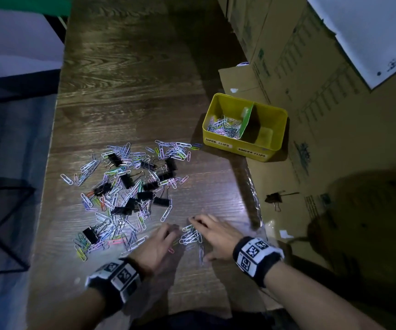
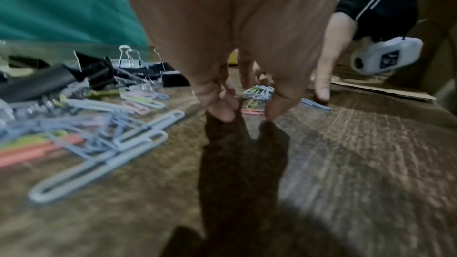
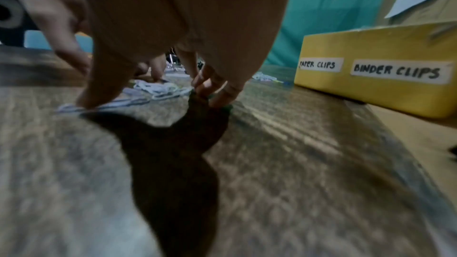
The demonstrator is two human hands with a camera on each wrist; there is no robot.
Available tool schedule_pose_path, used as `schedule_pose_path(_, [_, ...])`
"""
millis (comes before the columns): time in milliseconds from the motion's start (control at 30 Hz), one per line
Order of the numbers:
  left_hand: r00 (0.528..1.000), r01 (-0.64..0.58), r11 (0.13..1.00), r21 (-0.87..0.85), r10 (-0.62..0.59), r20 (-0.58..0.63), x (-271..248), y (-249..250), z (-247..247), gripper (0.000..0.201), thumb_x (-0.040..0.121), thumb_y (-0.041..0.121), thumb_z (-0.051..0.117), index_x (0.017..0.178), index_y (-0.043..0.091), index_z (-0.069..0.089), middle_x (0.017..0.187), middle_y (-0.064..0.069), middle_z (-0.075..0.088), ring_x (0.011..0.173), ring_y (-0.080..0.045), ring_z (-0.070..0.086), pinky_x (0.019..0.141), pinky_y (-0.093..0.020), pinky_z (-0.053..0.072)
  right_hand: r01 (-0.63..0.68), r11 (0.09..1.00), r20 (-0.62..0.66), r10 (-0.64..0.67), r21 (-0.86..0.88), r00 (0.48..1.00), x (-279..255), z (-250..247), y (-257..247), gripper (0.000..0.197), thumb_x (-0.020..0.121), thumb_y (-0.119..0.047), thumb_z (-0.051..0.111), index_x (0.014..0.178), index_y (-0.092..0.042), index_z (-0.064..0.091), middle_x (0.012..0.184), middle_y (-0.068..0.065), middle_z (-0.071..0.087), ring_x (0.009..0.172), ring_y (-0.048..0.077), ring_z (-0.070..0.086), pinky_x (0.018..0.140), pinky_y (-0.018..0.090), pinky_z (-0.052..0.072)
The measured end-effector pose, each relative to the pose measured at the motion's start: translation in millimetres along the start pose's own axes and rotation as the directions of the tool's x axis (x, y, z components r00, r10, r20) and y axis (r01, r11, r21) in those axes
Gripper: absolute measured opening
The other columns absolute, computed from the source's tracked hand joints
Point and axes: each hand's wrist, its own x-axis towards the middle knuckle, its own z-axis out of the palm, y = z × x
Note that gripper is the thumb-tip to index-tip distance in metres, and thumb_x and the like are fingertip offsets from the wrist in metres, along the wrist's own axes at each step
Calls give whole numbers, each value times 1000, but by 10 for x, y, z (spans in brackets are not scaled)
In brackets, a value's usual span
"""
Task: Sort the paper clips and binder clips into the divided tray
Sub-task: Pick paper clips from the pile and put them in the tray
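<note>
A mixed heap of coloured paper clips (image 1: pixel 111 196) and black binder clips (image 1: pixel 126 180) is spread over the wooden table. The yellow divided tray (image 1: pixel 234 148) stands at the right edge, labelled PAPER CLIPS and BINDER CLIPS (image 3: pixel 371 93). Its left compartment holds paper clips (image 1: pixel 224 127); the right one looks bare. Near the front, a small bunch of paper clips (image 1: pixel 191 235) lies between both hands. My left hand (image 1: pixel 168 234) has its fingertips down on the table (image 2: pixel 247 112) beside the bunch (image 2: pixel 258 93). My right hand (image 1: pixel 201 225) spreads around the bunch, fingertips on the wood (image 3: pixel 150 101).
Flattened cardboard (image 1: pixel 335 163) and boxes lie along the table's right side, level with its edge. One stray binder clip (image 1: pixel 274 198) lies on that cardboard. The table's left edge (image 1: pixel 49 163) drops off to a dark floor. A white sheet (image 1: pixel 371 32) sits at top right.
</note>
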Motion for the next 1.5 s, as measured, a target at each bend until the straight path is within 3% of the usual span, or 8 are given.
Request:
schedule_pose_path(267, [972,81,992,-99,-101,-212,187,264,-12,50,84,25,60,130,17,45,126,-4,48,105,-21,58,90,-38,50,-97,991,-191,114,96,975,22,124,-118,71,79,-38,70,140,-20,40,121,2,42,110,19,44,94,36,44])
schedule_pose_path(400, [877,182,983,-23,-173,-448,164,37,-154,42,78,18,70,116,4,58,108,-12,55,97,-27,56,86,-38,51,-94,985,-243,127,142,962,-2,179,-127,69,79,-38,70,140,-23,41,122,1,43,110,17,45,95,33,43])
schedule_pose_path(800, [971,92,979,180,-48,-233,54,255,84,58,77,52,52,124,17,47,117,-4,55,99,-23,53,83,-36,50,-113,985,-282,147,133,948,40,246,-215,53,85,-32,65,132,-12,51,121,7,49,117,23,44,97,36,40])
schedule_pose_path(933, [956,181,968,175,-131,-262,142,479,131,47,81,34,60,121,11,56,117,-11,56,104,-27,50,89,-34,49,-150,973,-239,190,174,952,4,289,-285,37,91,-16,54,126,-8,55,121,11,50,110,30,52,93,37,43])
schedule_pose_path(1133, [959,155,980,126,-119,-258,138,456,227,25,60,16,76,84,12,70,83,-5,65,67,-22,65,57,-23,49,-212,966,-215,240,144,947,-1,327,-337,34,94,-9,45,127,-7,54,121,13,52,108,32,55,90,38,43])
schedule_pose_path(1300, [944,279,960,-20,-278,-177,182,514,179,38,82,6,52,120,10,55,121,-10,54,108,-29,56,92,-35,45,-241,970,-270,237,15,933,6,413,-411,33,72,2,69,105,-1,66,106,15,63,94,29,66,82,31,51])
schedule_pose_path(1400, [922,347,937,-30,-347,-175,181,519,237,46,79,3,51,123,16,51,122,-7,52,109,-28,55,91,-39,47,-244,969,-270,227,-32,936,-29,476,-474,40,82,3,55,122,2,52,127,16,49,120,29,48,104,36,40])
schedule_pose_path(1500, [909,380,925,9,-372,-187,190,555,291,45,80,3,48,122,18,51,120,-8,49,107,-30,54,88,-41,47,-233,972,-343,225,18,912,-22,567,-459,39,66,-1,72,104,-5,63,108,10,57,101,27,59,81,36,55])
